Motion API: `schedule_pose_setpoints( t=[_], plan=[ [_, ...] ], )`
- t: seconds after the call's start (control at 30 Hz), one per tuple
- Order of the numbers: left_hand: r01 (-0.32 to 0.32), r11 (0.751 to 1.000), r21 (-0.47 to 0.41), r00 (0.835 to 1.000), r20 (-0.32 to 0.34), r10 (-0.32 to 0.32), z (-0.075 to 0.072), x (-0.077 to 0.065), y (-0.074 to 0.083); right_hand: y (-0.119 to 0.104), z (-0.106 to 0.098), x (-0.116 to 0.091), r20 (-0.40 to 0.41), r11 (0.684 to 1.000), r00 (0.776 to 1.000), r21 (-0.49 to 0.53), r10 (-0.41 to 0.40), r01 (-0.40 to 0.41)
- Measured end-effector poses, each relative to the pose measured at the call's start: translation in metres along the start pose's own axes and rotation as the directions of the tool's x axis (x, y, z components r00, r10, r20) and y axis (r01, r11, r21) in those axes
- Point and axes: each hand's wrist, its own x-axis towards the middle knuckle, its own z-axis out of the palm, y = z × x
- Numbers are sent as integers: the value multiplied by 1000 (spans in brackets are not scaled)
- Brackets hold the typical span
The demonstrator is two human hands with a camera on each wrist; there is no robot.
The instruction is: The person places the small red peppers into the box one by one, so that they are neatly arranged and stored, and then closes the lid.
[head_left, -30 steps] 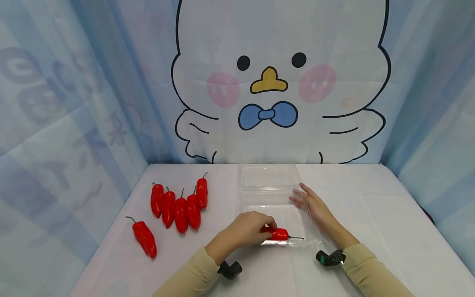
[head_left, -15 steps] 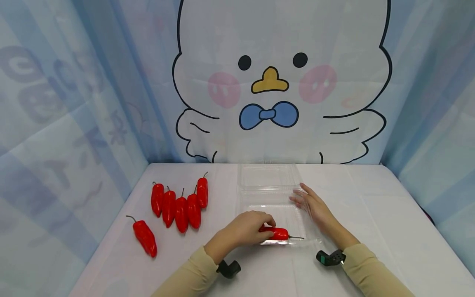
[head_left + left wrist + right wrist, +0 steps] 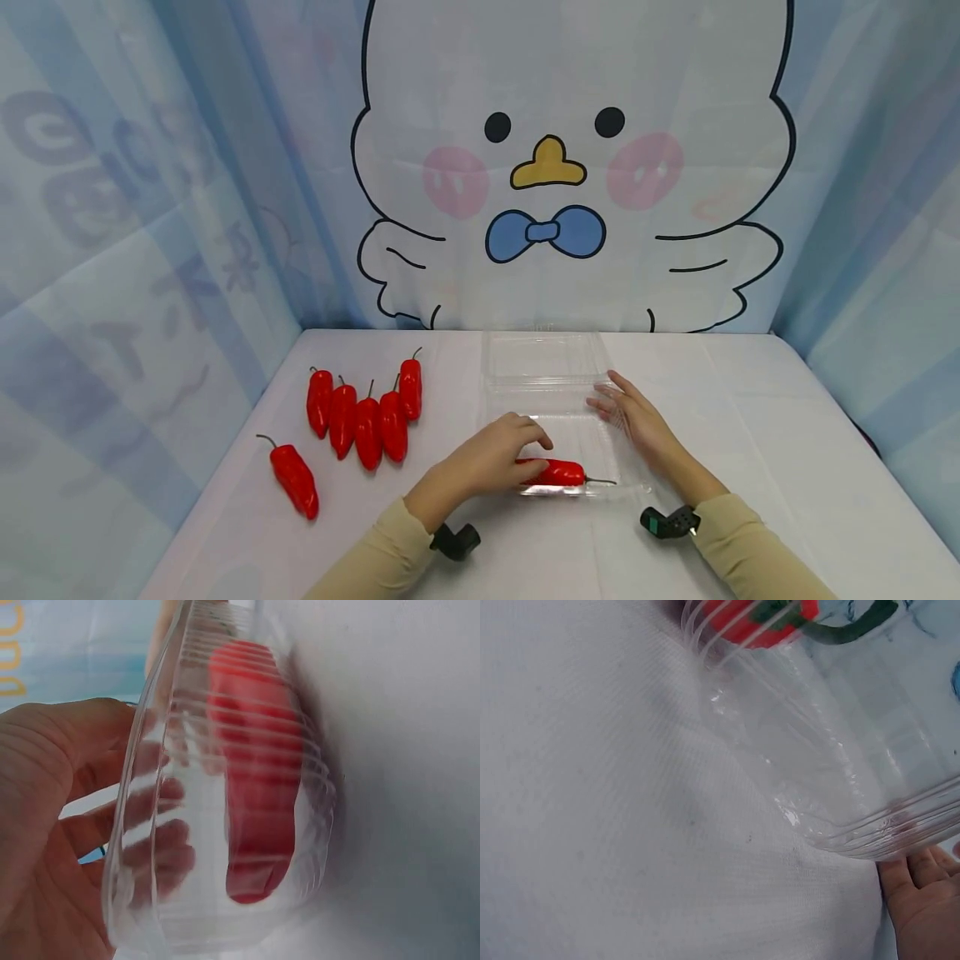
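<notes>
A red chili pepper [image 3: 564,472] with a dark stem lies crosswise along the near side of a clear plastic clamshell container [image 3: 551,425]. My left hand [image 3: 495,454] reaches over the container's left rim, with its fingers apart and loosely bent above the pepper. Through the ribbed wall in the left wrist view, the fingertips [image 3: 169,859] show inside the container, with a gap to the pepper [image 3: 259,772]. Beside the container's right wall, my right hand [image 3: 637,417] rests with extended fingers against the plastic. Part of that hand lies outside the right wrist view.
Several more red peppers [image 3: 368,433] stand in a row on the white table [image 3: 750,467] to the left. One pepper [image 3: 294,481] lies apart, nearer the front left. The container's lid [image 3: 543,357] is folded back toward the printed curtain [image 3: 570,283].
My left hand's fingers have loosened from the pepper and lifted slightly, and the hand has shifted a little left. The pepper stays in the container. My right hand holds its place.
</notes>
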Motion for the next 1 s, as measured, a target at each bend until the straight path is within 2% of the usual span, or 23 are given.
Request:
schedule_pose_setpoints(
  t=[0.27,0.43,0.57,0.7,0.83,1.0],
  plan=[
    [28,999,-44,997,-73,-31,-13,-9,-11,-1,2,1,7,1000,1000,-4,-9,9],
    [64,998,-17,992,-112,-66,-21,-11,-19,-1,1,0,13,999,1000,-29,-16,16],
    [81,997,3,983,-167,-79,-27,-12,-29,-2,1,0,11,999,1000,-31,-10,10],
    [108,994,-1,961,-255,-104,-35,-16,-38,-3,1,0,9,1000,1000,-11,-7,8],
    [172,985,1,929,-334,-161,-42,-18,-48,-4,1,0,9,1000,1000,-14,-5,5],
    [248,969,-9,894,-383,-232,-48,-21,-61,-3,2,0,8,1000,1000,-13,-7,7]
  ],
)
